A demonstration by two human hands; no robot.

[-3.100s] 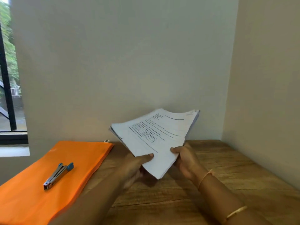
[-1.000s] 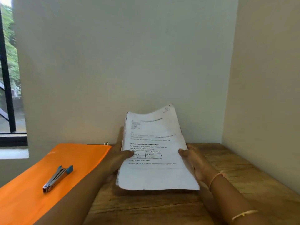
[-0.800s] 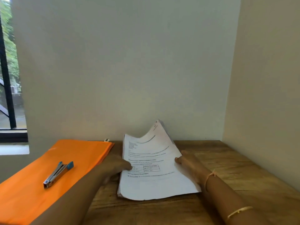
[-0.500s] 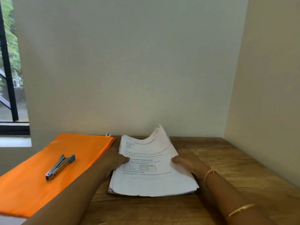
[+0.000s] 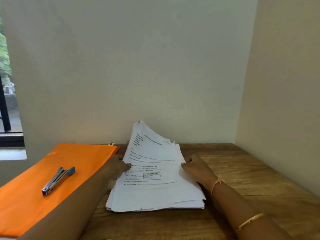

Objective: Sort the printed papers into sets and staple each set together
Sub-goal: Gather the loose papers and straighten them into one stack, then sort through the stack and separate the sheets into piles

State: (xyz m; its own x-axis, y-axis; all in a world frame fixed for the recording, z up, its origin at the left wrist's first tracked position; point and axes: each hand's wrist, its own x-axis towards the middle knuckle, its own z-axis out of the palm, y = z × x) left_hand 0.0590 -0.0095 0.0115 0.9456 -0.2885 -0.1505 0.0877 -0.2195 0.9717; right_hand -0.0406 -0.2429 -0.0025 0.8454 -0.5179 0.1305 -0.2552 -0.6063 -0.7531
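A thick stack of printed papers point(image 5: 155, 191) lies on the wooden table point(image 5: 242, 179), its near end flat and its far left corner curled up against the wall. My left hand point(image 5: 116, 168) holds the stack's left edge, thumb on top. My right hand point(image 5: 195, 168) holds the right edge the same way. A silver stapler with blue ends point(image 5: 58, 181) lies on an orange folder point(image 5: 57, 170) to the left, apart from both hands.
The table sits in a corner, with a wall right behind the papers and another along the right side. A window is at the far left. Bare wood lies to the right of the stack.
The stack came down from the air onto the table and now rests there. Its raised far corner switched from the right side to the left. Both hands stayed on its edges.
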